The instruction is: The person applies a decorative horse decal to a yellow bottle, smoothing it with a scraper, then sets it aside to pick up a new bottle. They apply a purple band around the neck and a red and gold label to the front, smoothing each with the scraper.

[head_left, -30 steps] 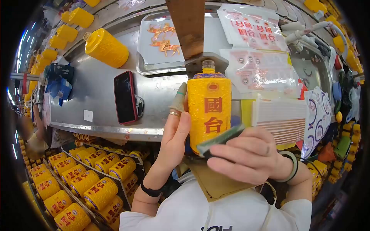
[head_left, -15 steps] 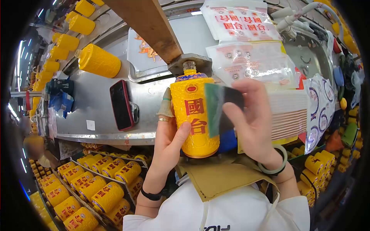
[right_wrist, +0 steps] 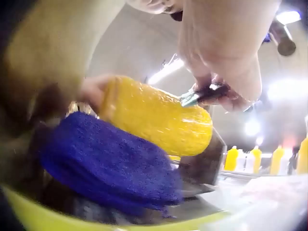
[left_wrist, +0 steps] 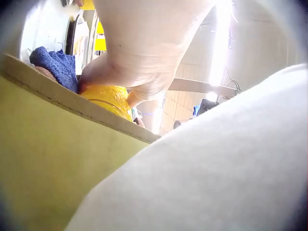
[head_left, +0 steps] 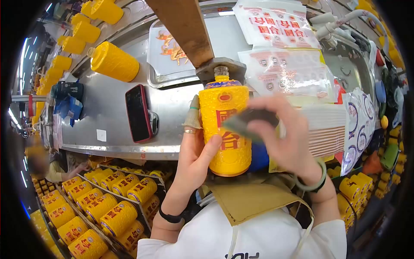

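Observation:
A yellow textured bottle (head_left: 228,162) with red characters and a clear glass neck lies with its neck at a metal bracket (head_left: 220,64). My left hand (head_left: 194,159) holds it by its left side, thumb on the front; a finger wears a pale cover (head_left: 192,117). In my right hand (head_left: 295,136) a flat dark scraper (head_left: 256,118) with a green edge is pinched between thumb and fingers. Its edge overlaps the red characters in the head view and is close over the bottle (right_wrist: 154,120) in the right wrist view.
A wooden beam (head_left: 183,28) runs to the bracket. A blue towel (right_wrist: 108,163) lies beneath the bottle. Left on the metal bench are a phone (head_left: 139,113) and another yellow bottle (head_left: 114,61); printed sheets (head_left: 284,73) lie at right. Crated bottles (head_left: 118,218) stand at lower left.
The scraper has gone from the bottle's base to upright along its right side, and now points leftward across the characters. My left hand keeps its hold on the bottle; the head view has shifted slightly.

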`<move>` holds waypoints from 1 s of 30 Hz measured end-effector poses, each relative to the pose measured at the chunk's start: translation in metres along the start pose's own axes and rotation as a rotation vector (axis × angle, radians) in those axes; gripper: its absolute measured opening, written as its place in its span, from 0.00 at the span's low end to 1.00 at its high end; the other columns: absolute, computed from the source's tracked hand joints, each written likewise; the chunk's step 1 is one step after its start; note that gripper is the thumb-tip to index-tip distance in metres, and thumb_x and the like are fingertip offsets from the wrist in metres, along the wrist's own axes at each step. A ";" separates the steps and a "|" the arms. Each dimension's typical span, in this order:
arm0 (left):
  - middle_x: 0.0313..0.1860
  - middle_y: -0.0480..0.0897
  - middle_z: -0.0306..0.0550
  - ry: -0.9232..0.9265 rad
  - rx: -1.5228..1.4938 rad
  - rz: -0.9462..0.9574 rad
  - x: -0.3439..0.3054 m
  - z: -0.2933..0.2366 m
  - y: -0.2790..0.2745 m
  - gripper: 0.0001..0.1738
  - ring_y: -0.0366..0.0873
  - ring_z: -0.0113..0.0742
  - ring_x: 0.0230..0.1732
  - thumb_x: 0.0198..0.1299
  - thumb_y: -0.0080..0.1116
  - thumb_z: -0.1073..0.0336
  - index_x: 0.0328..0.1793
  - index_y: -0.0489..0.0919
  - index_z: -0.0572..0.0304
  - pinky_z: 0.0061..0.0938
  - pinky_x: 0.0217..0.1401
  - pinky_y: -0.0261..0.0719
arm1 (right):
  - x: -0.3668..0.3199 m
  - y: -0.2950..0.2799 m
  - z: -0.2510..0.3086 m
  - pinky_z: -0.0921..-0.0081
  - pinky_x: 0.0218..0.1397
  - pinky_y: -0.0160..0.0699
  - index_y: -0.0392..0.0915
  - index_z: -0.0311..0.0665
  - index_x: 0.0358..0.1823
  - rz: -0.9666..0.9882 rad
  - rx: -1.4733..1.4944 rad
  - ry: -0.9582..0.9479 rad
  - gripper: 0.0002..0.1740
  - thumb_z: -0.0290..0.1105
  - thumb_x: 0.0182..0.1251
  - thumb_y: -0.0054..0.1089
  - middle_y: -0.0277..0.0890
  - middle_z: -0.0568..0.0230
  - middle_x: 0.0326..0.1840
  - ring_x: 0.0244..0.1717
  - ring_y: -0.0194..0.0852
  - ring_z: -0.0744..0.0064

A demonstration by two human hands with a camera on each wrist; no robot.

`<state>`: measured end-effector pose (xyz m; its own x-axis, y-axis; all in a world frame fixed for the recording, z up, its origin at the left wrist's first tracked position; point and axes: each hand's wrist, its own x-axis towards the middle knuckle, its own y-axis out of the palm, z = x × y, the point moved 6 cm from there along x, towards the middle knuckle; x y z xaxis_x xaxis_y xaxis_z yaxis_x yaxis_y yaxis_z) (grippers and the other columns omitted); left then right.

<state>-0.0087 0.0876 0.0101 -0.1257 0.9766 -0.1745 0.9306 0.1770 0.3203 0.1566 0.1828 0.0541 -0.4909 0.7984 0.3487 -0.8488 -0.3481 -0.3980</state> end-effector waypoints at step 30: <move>0.85 0.62 0.60 0.006 -0.097 -0.130 0.001 0.008 -0.026 0.38 0.61 0.48 0.85 0.85 0.33 0.46 0.89 0.51 0.66 0.44 0.86 0.57 | -0.013 0.006 0.021 0.71 0.43 0.75 0.84 0.44 0.49 0.268 0.099 -0.346 0.16 0.27 0.59 0.73 0.87 0.65 0.43 0.36 0.79 0.66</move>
<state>-0.0301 0.0831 -0.0062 -0.2454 0.9452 -0.2151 0.8686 0.3130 0.3841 0.1534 0.1601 0.0646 -0.7183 0.4683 0.5145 -0.6894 -0.5787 -0.4357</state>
